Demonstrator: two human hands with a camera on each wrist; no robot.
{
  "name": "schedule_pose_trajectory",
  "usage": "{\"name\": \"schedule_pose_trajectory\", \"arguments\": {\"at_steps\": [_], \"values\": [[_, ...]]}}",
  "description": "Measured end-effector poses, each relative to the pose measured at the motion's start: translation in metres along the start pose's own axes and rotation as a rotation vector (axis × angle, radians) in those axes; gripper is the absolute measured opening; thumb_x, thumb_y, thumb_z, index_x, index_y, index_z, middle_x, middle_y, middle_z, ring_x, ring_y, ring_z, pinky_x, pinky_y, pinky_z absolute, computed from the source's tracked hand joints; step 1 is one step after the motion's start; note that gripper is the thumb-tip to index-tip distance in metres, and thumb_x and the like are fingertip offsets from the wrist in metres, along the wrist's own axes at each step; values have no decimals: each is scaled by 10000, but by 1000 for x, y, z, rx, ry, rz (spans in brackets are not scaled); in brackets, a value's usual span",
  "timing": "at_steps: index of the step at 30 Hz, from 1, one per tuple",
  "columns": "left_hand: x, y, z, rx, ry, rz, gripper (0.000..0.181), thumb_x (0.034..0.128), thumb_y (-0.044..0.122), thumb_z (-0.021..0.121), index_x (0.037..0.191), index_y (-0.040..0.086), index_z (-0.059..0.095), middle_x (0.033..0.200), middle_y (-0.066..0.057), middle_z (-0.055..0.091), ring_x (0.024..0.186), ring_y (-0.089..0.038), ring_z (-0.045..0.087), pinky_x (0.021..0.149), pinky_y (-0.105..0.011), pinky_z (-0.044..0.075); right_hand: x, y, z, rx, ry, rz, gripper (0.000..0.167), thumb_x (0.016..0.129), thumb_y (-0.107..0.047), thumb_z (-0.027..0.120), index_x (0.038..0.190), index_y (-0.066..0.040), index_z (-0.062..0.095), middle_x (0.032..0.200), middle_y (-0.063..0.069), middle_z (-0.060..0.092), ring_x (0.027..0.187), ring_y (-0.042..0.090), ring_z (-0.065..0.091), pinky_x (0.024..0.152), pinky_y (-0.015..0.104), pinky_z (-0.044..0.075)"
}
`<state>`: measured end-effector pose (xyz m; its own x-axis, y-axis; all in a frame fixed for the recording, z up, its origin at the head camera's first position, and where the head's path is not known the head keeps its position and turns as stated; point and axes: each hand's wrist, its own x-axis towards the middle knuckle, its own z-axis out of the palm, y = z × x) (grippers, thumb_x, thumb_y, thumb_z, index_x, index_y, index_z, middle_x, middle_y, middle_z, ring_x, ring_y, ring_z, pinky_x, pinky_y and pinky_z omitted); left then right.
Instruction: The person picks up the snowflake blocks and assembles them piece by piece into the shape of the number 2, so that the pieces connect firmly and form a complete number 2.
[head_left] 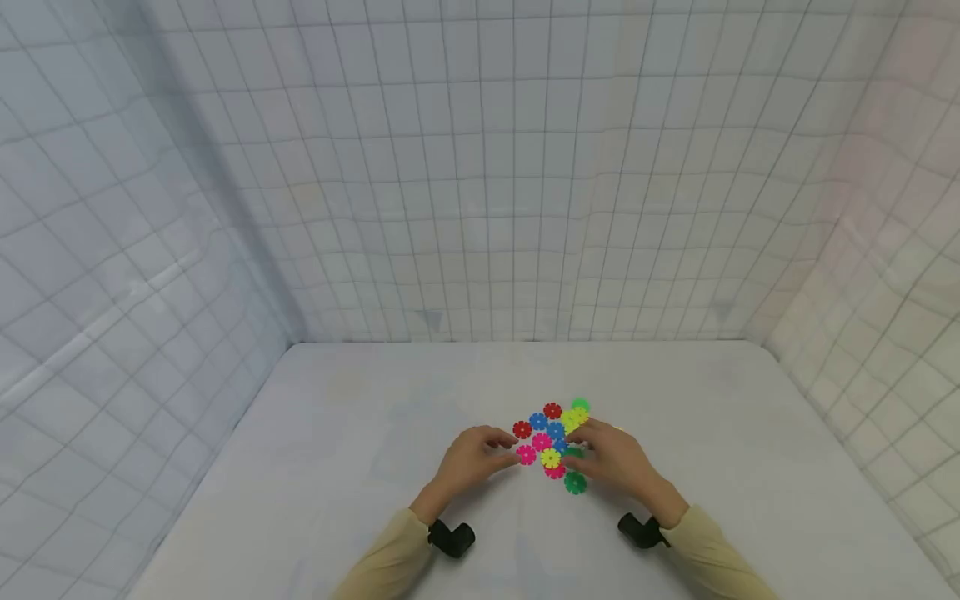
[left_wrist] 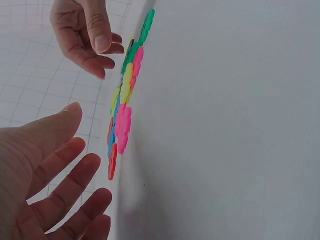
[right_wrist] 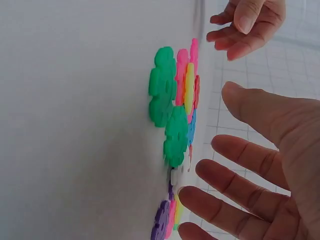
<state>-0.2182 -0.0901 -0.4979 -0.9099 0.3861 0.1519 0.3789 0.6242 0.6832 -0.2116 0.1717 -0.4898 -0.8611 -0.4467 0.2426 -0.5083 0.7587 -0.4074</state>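
Several notched plastic discs in red, blue, pink, yellow and green lie in a loose cluster on the white table, among them a pink disc (head_left: 526, 454) and a green disc (head_left: 575, 482). At the cluster's left edge is the left hand (head_left: 470, 458), fingers relaxed and apart, holding nothing. The right hand (head_left: 617, 457) hovers at the right side, its fingers loosely bent over some discs and partly hiding them. In the right wrist view a purple disc (right_wrist: 160, 220) lies below the green ones, near the right hand's fingertips (right_wrist: 189, 195).
The white table (head_left: 337, 433) extends around the discs. Grid-patterned white curtains (head_left: 495, 208) hang behind it and at both sides. Black devices (head_left: 452, 540) are strapped at both wrists, next to light yellow sleeves (head_left: 386, 560).
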Motion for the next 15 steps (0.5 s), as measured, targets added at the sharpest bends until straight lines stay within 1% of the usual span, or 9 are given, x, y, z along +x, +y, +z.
{"name": "schedule_pose_trajectory", "arguments": {"at_steps": [2,6,9,12,13,15], "values": [[1,-1,4,-2,-16,19,301,813,336,752,1028,125,726,950,67,657,900,-138,569,763,-306,489,3,-2,4,23,-19,20,303,775,-337,786,981,-134,696,904,-57,599,805,120,577,655,260,500],[3,0,11,38,-25,58,339,793,332,771,1044,109,723,934,57,635,865,-121,537,733,-271,480,7,-5,9,71,-51,55,352,764,-386,785,1002,-144,691,875,-74,574,728,91,517,607,236,465],[7,1,17,65,-9,52,355,785,345,776,1051,119,716,904,69,606,844,-102,500,694,-250,458,10,-6,11,86,-59,77,380,749,-411,790,1004,-151,680,844,-81,554,704,90,487,588,239,448],[11,0,22,99,6,29,363,771,373,781,1039,140,709,859,98,563,819,-88,469,655,-238,431,13,-6,12,106,-61,94,369,733,-413,802,964,-160,665,797,-84,523,703,93,471,580,242,434],[12,0,23,111,10,16,370,764,385,783,1036,146,705,850,105,549,816,-85,461,647,-233,423,14,-6,13,111,-63,99,357,730,-406,806,945,-163,659,779,-82,512,697,96,465,573,243,429],[13,1,23,129,22,13,358,750,383,795,997,141,700,828,105,527,799,-85,453,631,-231,414,17,-7,13,126,-70,101,334,727,-389,813,913,-164,650,747,-74,495,685,98,456,561,245,417]]}}
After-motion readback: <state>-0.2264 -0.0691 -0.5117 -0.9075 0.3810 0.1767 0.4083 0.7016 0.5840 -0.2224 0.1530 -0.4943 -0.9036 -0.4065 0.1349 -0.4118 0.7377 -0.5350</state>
